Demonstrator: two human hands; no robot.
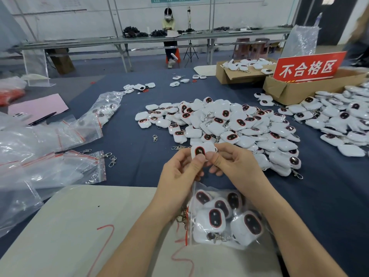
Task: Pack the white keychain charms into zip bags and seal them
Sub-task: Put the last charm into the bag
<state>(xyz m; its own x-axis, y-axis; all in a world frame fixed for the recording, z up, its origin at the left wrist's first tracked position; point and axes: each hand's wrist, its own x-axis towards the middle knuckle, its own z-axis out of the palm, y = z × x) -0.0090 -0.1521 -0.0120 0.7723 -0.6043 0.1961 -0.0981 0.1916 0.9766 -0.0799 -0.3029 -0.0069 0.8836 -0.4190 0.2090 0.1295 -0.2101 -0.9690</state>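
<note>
White, with a dark red-ringed oval on its face, one charm (201, 151) is pinched between both grips above the middle of the bench (129, 140). The left grip (179, 172) curls thumb and fingers round the charm's lower left. The right grip (233, 162) nips its right side with thumb and fingertips. Just under the wrists, towards the near edge, a zip bag (225, 218) part full of charms lies partly on a cream mat (79, 226), its red strip to the left. The pile of loose charms (229, 126) starts just beyond the grips and spreads right. Empty bags (50, 160) crowd the left edge. Bare blue cloth lies open between them, with a few loose clasps (112, 160).
</note>
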